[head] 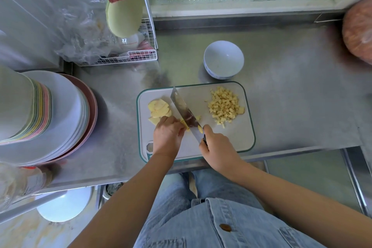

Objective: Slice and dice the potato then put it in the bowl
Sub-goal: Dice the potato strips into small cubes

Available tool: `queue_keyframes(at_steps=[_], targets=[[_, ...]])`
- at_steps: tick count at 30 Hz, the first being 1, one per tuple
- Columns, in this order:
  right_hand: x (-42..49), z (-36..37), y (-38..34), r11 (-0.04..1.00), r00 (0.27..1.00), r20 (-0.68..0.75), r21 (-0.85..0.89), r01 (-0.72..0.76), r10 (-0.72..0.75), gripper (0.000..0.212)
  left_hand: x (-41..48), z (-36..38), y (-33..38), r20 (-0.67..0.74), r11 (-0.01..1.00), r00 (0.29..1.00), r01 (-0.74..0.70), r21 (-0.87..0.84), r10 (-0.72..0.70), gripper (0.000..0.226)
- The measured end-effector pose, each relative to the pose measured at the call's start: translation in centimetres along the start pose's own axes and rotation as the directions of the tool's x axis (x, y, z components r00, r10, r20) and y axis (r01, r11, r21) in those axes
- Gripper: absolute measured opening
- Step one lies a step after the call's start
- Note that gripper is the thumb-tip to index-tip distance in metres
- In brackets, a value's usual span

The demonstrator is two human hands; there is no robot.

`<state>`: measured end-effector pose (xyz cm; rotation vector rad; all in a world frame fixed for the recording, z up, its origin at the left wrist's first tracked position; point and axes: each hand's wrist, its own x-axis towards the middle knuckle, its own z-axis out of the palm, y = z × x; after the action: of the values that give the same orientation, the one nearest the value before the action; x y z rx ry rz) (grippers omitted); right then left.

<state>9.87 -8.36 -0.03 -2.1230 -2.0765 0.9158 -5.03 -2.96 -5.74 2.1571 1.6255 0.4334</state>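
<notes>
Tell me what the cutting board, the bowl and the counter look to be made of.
Cutting board: likely plastic, matte pale grey with a moulded green rim. Bowl: probably glazed ceramic, smooth glossy white. Counter: stainless steel, by its brushed, dully reflective grey sheen.

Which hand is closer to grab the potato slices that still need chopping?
Left, probably. The left hand, now holding potato pieces at the blade, sits right beside the slices on the cutting board's left side. The right hand grips the knife and is farther away.
</notes>
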Motion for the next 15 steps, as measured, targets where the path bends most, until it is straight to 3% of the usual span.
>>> queue_keyframes(at_steps=[15], targets=[[0.1,2.2,-0.3,0.995,0.996,-0.015,0.033,-0.090,0.090,0.020,0.1,0.2,0.0,0.013,1.000,1.000,-0.021,0.009,0.021,0.014]])
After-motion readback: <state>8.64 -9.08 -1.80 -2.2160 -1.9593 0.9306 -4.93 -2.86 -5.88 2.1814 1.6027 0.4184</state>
